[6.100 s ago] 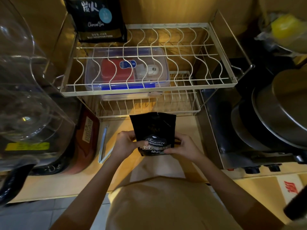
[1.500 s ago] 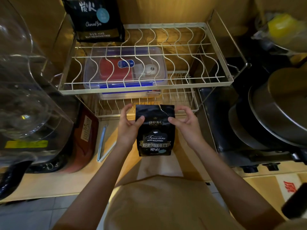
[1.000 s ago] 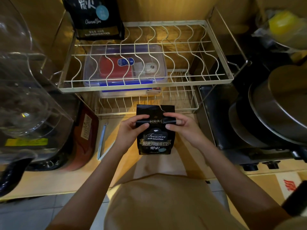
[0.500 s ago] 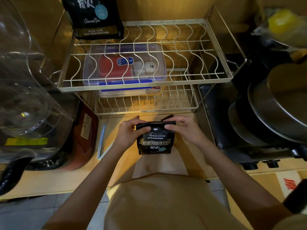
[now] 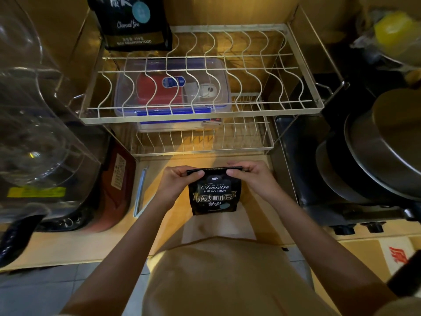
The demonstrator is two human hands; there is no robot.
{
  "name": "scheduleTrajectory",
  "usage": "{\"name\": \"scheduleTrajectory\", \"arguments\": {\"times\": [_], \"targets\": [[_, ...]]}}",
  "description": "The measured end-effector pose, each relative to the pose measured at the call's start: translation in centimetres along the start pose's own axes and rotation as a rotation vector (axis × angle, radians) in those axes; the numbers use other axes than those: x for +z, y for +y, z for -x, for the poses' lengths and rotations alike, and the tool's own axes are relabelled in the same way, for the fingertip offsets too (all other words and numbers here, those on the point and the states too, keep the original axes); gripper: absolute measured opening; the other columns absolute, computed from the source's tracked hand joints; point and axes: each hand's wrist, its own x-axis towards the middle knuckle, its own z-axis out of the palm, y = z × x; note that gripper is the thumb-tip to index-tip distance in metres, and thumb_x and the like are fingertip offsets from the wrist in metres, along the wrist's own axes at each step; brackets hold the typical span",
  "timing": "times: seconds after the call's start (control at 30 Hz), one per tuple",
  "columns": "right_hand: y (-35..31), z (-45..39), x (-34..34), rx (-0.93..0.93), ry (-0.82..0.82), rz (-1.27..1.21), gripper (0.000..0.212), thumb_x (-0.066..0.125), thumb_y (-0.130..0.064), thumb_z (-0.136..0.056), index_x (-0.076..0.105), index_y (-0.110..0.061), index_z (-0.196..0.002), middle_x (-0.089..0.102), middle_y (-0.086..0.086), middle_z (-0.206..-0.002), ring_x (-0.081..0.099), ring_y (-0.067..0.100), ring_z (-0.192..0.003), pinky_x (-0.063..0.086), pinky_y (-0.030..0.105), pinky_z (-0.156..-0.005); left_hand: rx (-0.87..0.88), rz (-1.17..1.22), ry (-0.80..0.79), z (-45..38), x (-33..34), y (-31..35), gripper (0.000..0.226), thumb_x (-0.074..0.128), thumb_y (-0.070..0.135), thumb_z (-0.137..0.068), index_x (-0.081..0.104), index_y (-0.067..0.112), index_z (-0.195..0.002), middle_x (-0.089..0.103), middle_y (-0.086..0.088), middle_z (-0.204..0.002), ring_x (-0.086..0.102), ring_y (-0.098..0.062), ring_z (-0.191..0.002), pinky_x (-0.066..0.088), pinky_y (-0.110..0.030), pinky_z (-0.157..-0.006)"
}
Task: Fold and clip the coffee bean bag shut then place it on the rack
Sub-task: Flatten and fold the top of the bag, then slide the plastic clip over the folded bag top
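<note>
A small black coffee bean bag [image 5: 214, 195] with gold lettering stands upright over the wooden counter in front of me. Its top is folded down into a flat band. My left hand [image 5: 177, 183] pinches the folded band at its left end and my right hand [image 5: 252, 179] pinches it at the right end. A long pale blue clip [image 5: 140, 190] lies on the counter to the left of the bag, untouched. The two-tier wire rack [image 5: 200, 119] stands just behind the bag.
A larger black coffee bag [image 5: 134, 21] stands on the rack's top back left. A clear lidded box [image 5: 173, 92] sits on the lower tier. A glass appliance [image 5: 34, 133] and a red-brown pack [image 5: 116, 181] are at left; stacked metal pans [image 5: 376, 151] at right.
Over the last seconds both hands slid up from the bag's lower sides to its top and rolled the top down toward me; the bag now looks shorter.
</note>
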Motion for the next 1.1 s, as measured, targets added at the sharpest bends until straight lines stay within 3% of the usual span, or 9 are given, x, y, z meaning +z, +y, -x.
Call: {"name": "scheduleTrajectory", "arguments": {"times": [0.13, 0.27, 0.33, 0.47, 0.63, 0.8, 0.9, 0.97, 1.1], "targets": [[0.4, 0.3, -0.2, -0.013, 0.002, 0.01, 0.021, 0.065, -0.003, -0.079, 0.066, 0.002, -0.099, 0.068, 0.006, -0.085, 0.066, 0.002, -0.072, 0.053, 0.012, -0.066, -0.021, -0.001, -0.012, 0.3, 0.7, -0.2, 0.015, 0.065, 0.007, -0.078, 0.069, 0.004, -0.092, 0.073, 0.004, -0.077, 0.066, 0.002, -0.069, 0.049, -0.007, -0.059], [0.4, 0.1, -0.1, -0.031, -0.003, 0.016, 0.018, 0.064, -0.003, -0.079, 0.067, 0.002, -0.096, 0.068, 0.004, -0.081, 0.066, 0.001, -0.069, 0.052, 0.012, -0.063, -0.017, -0.025, -0.059, 1.0, -0.9, -0.6, 0.03, 0.068, 0.011, -0.076, 0.066, 0.027, -0.101, 0.065, 0.004, -0.108, 0.06, 0.0, -0.1, 0.049, -0.019, -0.084], [0.2, -0.2, -0.2, -0.045, 0.002, 0.019, 0.017, 0.064, -0.003, -0.079, 0.067, 0.002, -0.095, 0.068, 0.003, -0.081, 0.066, -0.001, -0.069, 0.052, 0.01, -0.063, 0.017, -0.255, 0.057, 1.4, -2.5, -1.4, 0.026, 0.068, 0.019, -0.078, 0.065, 0.028, -0.103, 0.064, 0.003, -0.113, 0.056, -0.009, -0.108, 0.044, -0.028, -0.091], [-0.1, -0.7, -0.5, -0.062, 0.006, 0.024, 0.015, 0.063, -0.002, -0.079, 0.067, 0.003, -0.093, 0.067, 0.002, -0.079, 0.065, -0.003, -0.066, 0.05, 0.008, -0.06, 0.055, -0.793, 0.413, 3.6, -5.3, -5.2, 0.027, 0.062, 0.012, -0.082, 0.061, 0.004, -0.108, 0.063, -0.021, -0.112, 0.057, -0.034, -0.107, 0.046, -0.041, -0.088], [0.2, -1.0, -0.3, -0.053, 0.022, 0.009, 0.014, 0.063, 0.0, -0.078, 0.068, -0.007, -0.09, 0.072, -0.012, -0.063, 0.066, -0.004, -0.064, 0.048, 0.006, -0.057, -0.265, -1.09, 0.28, 4.8, -6.8, -9.5, 0.048, 0.055, 0.017, -0.086, 0.041, 0.007, -0.131, 0.043, -0.026, -0.133, 0.038, -0.041, -0.121, 0.036, -0.047, -0.099], [0.2, -1.1, 0.0, -0.051, 0.016, 0.015, 0.017, 0.065, -0.005, -0.078, 0.07, -0.022, -0.076, 0.073, -0.016, -0.067, 0.066, -0.001, -0.065, 0.05, 0.009, -0.059, -0.312, -1.023, 0.398, 4.7, -6.2, -10.5, 0.036, 0.052, -0.001, -0.084, 0.051, 0.0, -0.12, 0.047, -0.029, -0.129, 0.041, -0.044, -0.116, 0.041, -0.051, -0.09], [0.3, -1.0, 0.4, -0.047, 0.012, 0.012, 0.02, 0.066, -0.007, -0.077, 0.071, -0.027, -0.074, 0.074, -0.016, -0.069, 0.067, -0.002, -0.067, 0.049, 0.008, -0.059, -0.18, -0.895, 0.465, 4.9, -6.2, -10.6, 0.024, 0.055, -0.009, -0.079, 0.063, -0.008, -0.102, 0.06, -0.032, -0.111, 0.053, -0.046, -0.103, 0.046, -0.049, -0.081], [0.4, -0.9, 0.6, -0.045, 0.01, 0.015, 0.023, 0.066, -0.007, -0.077, 0.071, -0.029, -0.073, 0.073, -0.018, -0.068, 0.066, -0.003, -0.066, 0.049, 0.007, -0.058, -0.119, -0.749, 0.509, 5.2, -6.1, -10.4, 0.021, 0.057, -0.009, -0.078, 0.064, -0.009, -0.098, 0.065, -0.032, -0.103, 0.06, -0.045, -0.096, 0.048, -0.046, -0.081], [0.7, -0.9, 0.9, -0.045, 0.012, 0.023, 0.024, 0.066, -0.005, -0.078, 0.07, -0.028, -0.073, 0.073, -0.019, -0.066, 0.065, -0.005, -0.064, 0.048, 0.006, -0.057, -0.195, -0.281, 0.487, 5.2, -6.1, -7.7, 0.022, 0.058, 0.007, -0.085, 0.063, 0.001, -0.105, 0.066, -0.024, -0.102, 0.061, -0.034, -0.091, 0.046, -0.038, -0.079]]}}
